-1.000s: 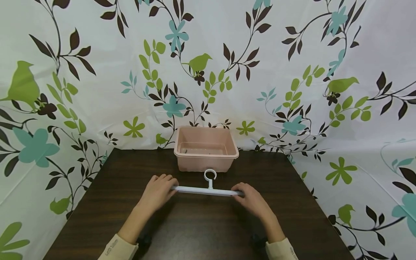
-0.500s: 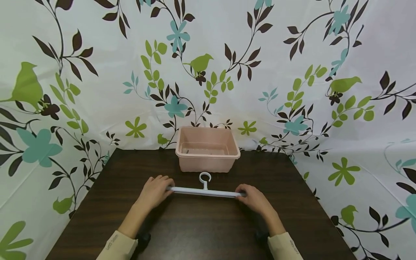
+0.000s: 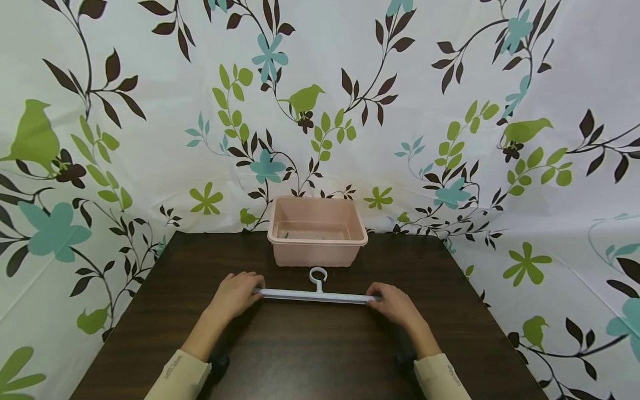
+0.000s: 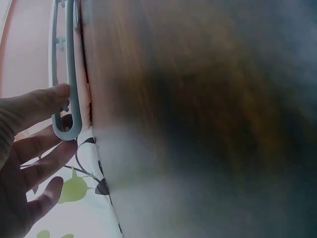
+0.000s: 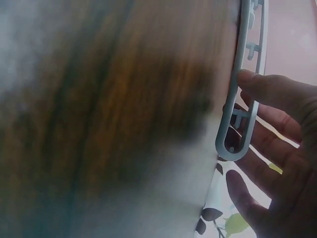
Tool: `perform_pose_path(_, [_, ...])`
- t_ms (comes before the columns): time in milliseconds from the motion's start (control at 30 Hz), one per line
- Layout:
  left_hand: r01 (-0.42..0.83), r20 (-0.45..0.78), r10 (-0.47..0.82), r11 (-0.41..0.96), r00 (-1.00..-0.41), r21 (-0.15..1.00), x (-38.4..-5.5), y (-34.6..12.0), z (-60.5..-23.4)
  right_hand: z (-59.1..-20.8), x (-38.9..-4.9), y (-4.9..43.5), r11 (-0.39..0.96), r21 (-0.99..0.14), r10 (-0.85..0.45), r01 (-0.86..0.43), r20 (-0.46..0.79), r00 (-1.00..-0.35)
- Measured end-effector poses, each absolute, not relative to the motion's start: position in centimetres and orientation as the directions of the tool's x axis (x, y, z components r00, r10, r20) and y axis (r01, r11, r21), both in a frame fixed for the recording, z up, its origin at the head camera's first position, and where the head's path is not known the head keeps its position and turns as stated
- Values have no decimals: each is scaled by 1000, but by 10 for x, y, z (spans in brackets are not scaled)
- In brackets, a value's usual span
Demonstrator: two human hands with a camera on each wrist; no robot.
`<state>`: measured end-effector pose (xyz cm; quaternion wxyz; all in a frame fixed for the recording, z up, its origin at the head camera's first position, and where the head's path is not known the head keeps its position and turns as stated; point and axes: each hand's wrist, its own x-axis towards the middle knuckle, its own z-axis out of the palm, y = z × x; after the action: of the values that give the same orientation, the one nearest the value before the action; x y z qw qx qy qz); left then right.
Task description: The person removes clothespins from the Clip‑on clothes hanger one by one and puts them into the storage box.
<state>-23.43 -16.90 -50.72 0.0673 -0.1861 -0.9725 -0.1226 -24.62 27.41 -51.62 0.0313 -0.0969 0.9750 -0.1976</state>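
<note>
A pale grey plastic hanger (image 3: 320, 296) stretches between both hands over the dark table, its round hook (image 3: 318, 275) pointing toward the back. My left hand (image 3: 237, 294) pinches one end between thumb and fingers. The other end is pinched by my right hand (image 3: 395, 303). In the left wrist view the thumb presses on the hanger's long looped frame (image 4: 73, 74), fingers behind it. Small inner hooks (image 5: 251, 49) show inside the frame in the right wrist view, where the thumb (image 5: 267, 88) lies across its edge.
Behind the hanger, a pink plastic tub (image 3: 317, 253) stands at the back of the dark wooden table (image 3: 320, 350). A white cloth (image 3: 320, 111) printed with leaves, flowers and birds hangs behind and beside the table.
Both hands are farther apart along the hanger, closer to its ends. The hanger has shifted slightly toward the person, and its hook now sits lower in the head view.
</note>
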Motion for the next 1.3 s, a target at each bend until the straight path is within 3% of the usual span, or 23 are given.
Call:
perform_pose_path(900, [326, 10, 336, 906, -942, 271, -247, -177, -510, -515, -263, 269, 871, -454, -263, -189, -107, -959])
perform_pose_path(1100, [290, -31, 315, 903, -949, 316, -247, -184, -502, -511, -265, 273, 845, -484, -304, -228, -83, -949])
perform_pose_path(1300, [283, -42, 305, 920, -952, 271, -253, -197, -487, -495, -267, 278, 827, -505, -307, -249, -34, -951])
